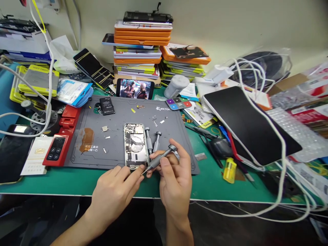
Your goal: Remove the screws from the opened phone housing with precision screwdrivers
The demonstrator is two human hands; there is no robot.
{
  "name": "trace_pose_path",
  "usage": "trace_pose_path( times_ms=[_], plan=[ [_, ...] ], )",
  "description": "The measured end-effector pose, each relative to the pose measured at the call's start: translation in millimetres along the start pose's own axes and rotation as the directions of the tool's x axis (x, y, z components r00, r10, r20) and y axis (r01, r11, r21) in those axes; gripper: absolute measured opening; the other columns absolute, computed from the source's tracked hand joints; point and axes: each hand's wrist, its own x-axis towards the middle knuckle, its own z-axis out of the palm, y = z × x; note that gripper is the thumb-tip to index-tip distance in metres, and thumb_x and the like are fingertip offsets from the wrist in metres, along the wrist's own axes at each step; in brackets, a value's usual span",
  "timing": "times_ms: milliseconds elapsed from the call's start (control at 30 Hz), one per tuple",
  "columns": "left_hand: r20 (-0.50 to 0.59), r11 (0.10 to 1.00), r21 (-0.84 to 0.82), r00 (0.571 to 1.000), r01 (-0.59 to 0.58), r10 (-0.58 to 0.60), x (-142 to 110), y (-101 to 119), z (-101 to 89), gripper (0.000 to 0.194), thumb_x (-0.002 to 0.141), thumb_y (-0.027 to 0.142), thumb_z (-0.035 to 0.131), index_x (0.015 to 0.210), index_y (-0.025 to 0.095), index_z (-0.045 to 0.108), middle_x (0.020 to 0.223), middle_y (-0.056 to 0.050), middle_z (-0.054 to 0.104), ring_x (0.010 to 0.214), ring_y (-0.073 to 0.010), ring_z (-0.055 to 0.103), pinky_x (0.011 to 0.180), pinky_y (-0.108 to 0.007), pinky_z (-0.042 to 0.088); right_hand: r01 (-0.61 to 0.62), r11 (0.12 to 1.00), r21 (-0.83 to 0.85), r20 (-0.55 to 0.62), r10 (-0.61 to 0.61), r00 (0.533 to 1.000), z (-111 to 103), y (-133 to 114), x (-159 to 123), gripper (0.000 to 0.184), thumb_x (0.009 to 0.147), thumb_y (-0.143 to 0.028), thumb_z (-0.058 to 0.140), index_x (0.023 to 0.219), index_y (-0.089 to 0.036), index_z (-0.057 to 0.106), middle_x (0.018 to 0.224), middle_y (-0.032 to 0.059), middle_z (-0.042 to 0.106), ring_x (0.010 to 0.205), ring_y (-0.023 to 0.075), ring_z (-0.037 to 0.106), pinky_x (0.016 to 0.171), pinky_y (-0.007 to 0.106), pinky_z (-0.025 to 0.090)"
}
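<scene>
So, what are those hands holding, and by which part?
The right hand grips a grey screwdriver by its handle; whether the left hand holds anything is unclear.

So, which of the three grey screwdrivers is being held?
The screwdriver in the right hand; the other two screwdrivers rest on the mat, beside the opened phone.

Pale wall (pixel 230 24) behind; green workbench top (pixel 61 181), whitish front edge (pixel 51 195); dark space (pixel 230 230) beneath.

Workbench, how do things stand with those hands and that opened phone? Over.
Right hand gripping a screwdriver. Left hand at near end of opened phone. Phone on grey mat, insides exposed. Two more screwdrivers close along its right side.
</scene>
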Motion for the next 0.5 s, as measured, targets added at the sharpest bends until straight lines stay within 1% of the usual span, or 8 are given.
trace_pose_path(
  times_ms=[133,233,333,500],
  plan=[
    [0.012,1.000,0.000,1.000,-0.003,0.003,0.5,0.2,0.3,0.026,0.112,0.021,0.061,0.137,0.017,0.069,0.084,0.001,0.064,0.073,-0.0184,0.053,0.069,-0.036,0.041,-0.008,1.000,-0.001,-0.005,0.008,1.000,-0.4,-0.5,-1.0,0.045,0.110,-0.036,0.065,0.154,-0.035,0.055,0.111,0.0048,0.075,0.074,0.0132,0.071,0.063,0.029,0.064],
    [0.020,1.000,0.013,1.000,-0.011,0.011,1.1,-0.2,0.6,0.027,0.113,0.021,0.060,0.138,0.017,0.069,0.085,0.001,0.065,0.072,-0.0182,0.054,0.069,-0.036,0.042,0.000,1.000,-0.004,-0.001,0.000,1.000,-0.3,-1.0,-0.9,0.043,0.111,-0.035,0.064,0.153,-0.038,0.056,0.111,0.0032,0.075,0.077,0.0125,0.072,0.065,0.027,0.064],
    [0.028,1.000,0.014,0.999,-0.017,0.017,2.1,-0.9,0.0,0.027,0.113,0.019,0.060,0.138,0.017,0.068,0.083,0.001,0.063,0.072,-0.0183,0.054,0.068,-0.036,0.042,0.000,1.000,0.015,0.006,0.000,1.000,0.2,-1.4,0.5,0.042,0.111,-0.034,0.064,0.152,-0.039,0.057,0.111,0.0030,0.075,0.077,0.0127,0.072,0.064,0.027,0.063],
    [0.025,1.000,0.010,0.999,-0.029,0.029,3.7,-1.5,-1.5,0.027,0.113,0.019,0.060,0.138,0.016,0.069,0.080,0.002,0.059,0.070,-0.0175,0.051,0.066,-0.036,0.040,-0.010,0.999,0.044,0.016,0.009,1.000,-0.4,-1.9,2.2,0.042,0.111,-0.034,0.063,0.152,-0.035,0.055,0.110,0.0047,0.075,0.077,0.0143,0.072,0.061,0.028,0.061]
  ],
)
